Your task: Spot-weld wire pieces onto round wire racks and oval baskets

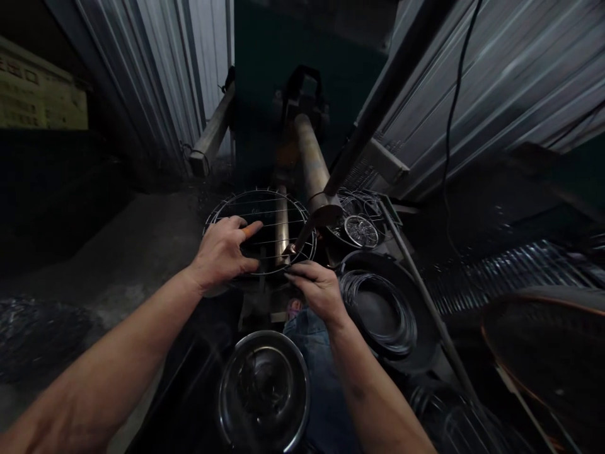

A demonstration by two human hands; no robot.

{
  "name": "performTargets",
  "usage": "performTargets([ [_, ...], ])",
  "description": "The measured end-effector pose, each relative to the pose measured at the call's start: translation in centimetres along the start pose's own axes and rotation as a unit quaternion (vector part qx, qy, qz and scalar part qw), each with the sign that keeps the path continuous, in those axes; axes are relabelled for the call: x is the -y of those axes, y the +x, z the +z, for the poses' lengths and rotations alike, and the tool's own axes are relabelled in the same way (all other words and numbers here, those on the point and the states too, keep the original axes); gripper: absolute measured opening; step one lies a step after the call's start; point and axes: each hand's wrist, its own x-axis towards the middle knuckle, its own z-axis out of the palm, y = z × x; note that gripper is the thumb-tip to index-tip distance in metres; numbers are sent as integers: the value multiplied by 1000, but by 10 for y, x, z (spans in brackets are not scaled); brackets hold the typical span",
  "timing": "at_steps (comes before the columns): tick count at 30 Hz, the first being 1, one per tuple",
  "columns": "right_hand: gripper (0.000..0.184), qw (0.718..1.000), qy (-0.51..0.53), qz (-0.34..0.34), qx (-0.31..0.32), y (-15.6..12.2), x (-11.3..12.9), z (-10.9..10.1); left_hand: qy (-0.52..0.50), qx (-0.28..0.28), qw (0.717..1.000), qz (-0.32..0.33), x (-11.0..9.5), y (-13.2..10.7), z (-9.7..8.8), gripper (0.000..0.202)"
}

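Over my remote feed, thin silver lines run parallel across the round wire rack (283, 208), beside an orange handle (252, 230) (small, but bright), black wire coils (378, 312), and the corrugated wall's (496, 94) pale grey ribbed stripes.

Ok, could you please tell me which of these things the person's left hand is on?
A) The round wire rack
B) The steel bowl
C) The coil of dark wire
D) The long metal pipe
A: the left hand lies over the left side of the round wire rack, with its fingers reaching across the rack's wires.
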Motion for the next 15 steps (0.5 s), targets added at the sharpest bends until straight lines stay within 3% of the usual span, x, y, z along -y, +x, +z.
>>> performTargets([
  [5,18,991,28,113,-63,-1,-12,5,13,6,1000,14,2,0,2,69],
  [15,17,982,101,112,-116,2,-11,11,31,23,999,25,4,11,-1,70],
])
